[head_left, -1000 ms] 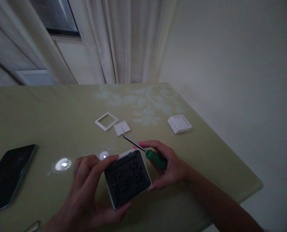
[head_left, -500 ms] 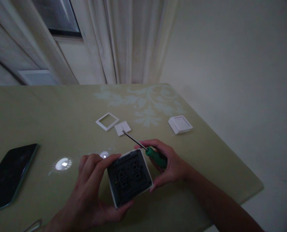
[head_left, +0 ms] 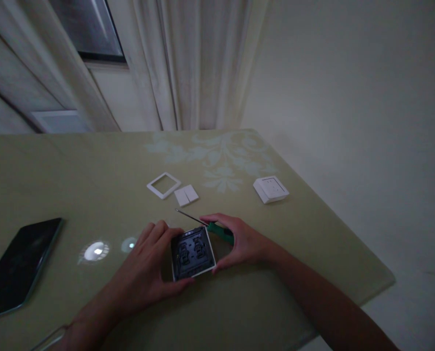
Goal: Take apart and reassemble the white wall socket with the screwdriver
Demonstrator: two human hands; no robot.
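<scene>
A wall switch (head_left: 193, 254) with its dark inner face up and a white edge sits between my two hands. My left hand (head_left: 149, 263) grips its left side, thumb at the near edge and fingers at the far corner. Across the palm of my right hand (head_left: 245, 243) lies a screwdriver (head_left: 220, 232) with a green and black handle. Its thin shaft points left, beyond the switch's far edge. The right thumb and fingertips also touch the right side of the switch. Just beyond lie a pair of white rocker covers (head_left: 187, 195) and a white square frame (head_left: 164, 185).
A white socket box (head_left: 270, 189) stands toward the table's right edge. On the left lies a dark phone or tablet (head_left: 23, 263). The pale table (head_left: 104, 195) meets curtains (head_left: 203, 63) at the back and a wall (head_left: 349, 97) at right.
Both hands have carried the switch away from me and slightly left, lower toward the table. The screwdriver has moved left with the right hand, and its tip no longer overlaps the rocker covers.
</scene>
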